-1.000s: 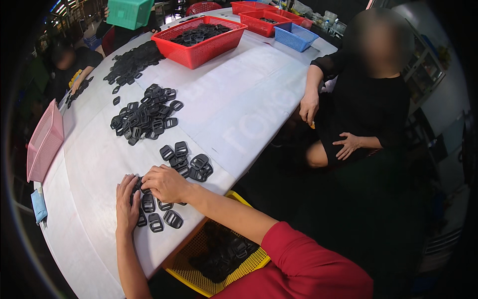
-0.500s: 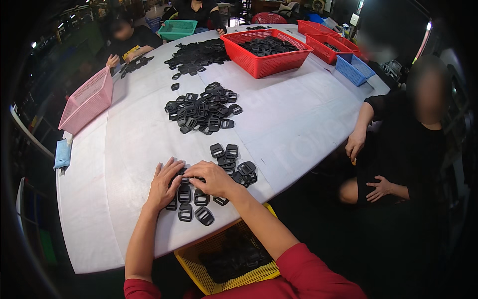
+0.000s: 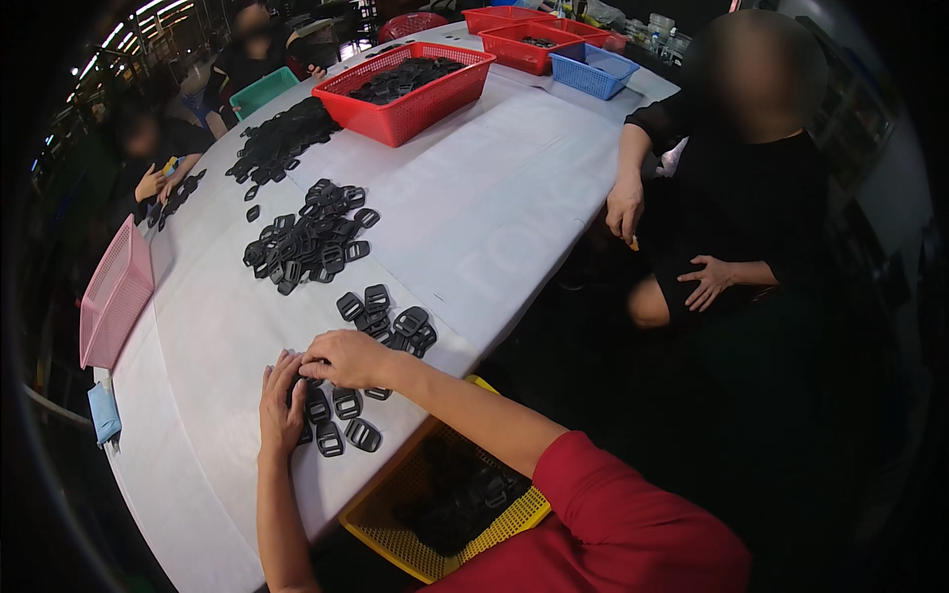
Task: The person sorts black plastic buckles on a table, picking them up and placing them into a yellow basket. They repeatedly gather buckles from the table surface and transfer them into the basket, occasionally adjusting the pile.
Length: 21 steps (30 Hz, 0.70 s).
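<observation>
Fingers stretched out and thumb apart, my left hand [image 3: 280, 407] rests at the left of a small group of black plastic buckles [image 3: 347, 403] near the table's edge. My right hand [image 3: 346, 358] reaches over these buckles, its fingers pinched together beside the left fingertips. What the pinch holds is hidden. Just beyond my right wrist lie several more buckles [image 3: 376, 297], some overlapping. A larger heap of the same buckles [image 3: 308, 237] sits farther off on the white-covered table [image 3: 198, 326].
Below the table edge is a yellow basket [image 3: 390, 553] with black pieces. A red basket [image 3: 395, 124] of buckles stands at the far side, a blue basket [image 3: 595, 77] beyond it, a pink basket [image 3: 117, 296] at left. A co-worker in black [image 3: 741, 217] sits at right; others sit across.
The view has swung to the right, so the table things appear farther left. My left fingers have drawn closer together; my right hand stays pinched beside them.
</observation>
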Available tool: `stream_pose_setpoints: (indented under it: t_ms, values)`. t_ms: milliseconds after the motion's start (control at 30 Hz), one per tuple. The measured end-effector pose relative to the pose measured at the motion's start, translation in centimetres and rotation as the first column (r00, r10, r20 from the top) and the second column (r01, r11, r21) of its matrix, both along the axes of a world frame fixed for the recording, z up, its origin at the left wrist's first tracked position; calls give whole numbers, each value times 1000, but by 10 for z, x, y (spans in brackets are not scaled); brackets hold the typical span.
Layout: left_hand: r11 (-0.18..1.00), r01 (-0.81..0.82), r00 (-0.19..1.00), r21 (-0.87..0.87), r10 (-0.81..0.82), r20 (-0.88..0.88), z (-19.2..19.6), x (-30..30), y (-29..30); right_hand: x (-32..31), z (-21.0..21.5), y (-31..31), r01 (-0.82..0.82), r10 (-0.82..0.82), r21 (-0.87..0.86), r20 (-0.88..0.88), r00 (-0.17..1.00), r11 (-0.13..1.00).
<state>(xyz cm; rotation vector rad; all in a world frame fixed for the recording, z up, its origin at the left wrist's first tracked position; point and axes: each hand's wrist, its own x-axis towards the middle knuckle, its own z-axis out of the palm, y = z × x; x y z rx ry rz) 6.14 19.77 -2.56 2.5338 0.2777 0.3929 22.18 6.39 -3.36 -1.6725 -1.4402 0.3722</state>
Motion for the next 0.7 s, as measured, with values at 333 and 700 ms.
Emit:
stream_pose_setpoints:
  t_ms: [333,700]
  values:
    - [999,-50,995,-22,51,80,-5,-17,-24,-31,-28,-24,-5,-27,192,164,986,981]
    - [965,-174,978,-196,192,75,7,-36,-68,-20,10,-59,139,-44,172,-464,885,975]
